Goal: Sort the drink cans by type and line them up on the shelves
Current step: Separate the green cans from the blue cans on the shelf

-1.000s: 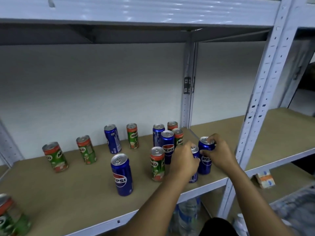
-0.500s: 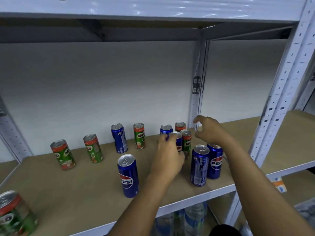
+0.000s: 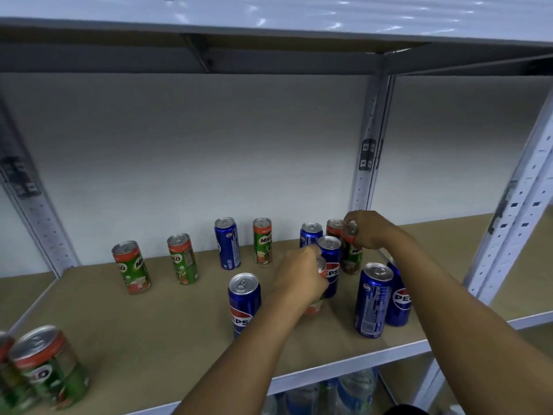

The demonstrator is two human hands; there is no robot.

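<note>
Milo cans are in both hands on the brown shelf board (image 3: 167, 348), the left hand (image 3: 299, 280) wrapped around one (image 3: 315, 307) and the right hand (image 3: 369, 232) pinching another's (image 3: 353, 256) rim behind the paired Pepsi cans (image 3: 374, 301), probably to separate brands.

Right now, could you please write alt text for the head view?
Both hands grip green-and-red Milo cans on a tan shelf board: the left hand one near the front, the right hand one further back. Blue Pepsi cans and more Milo cans stand scattered around.
</note>
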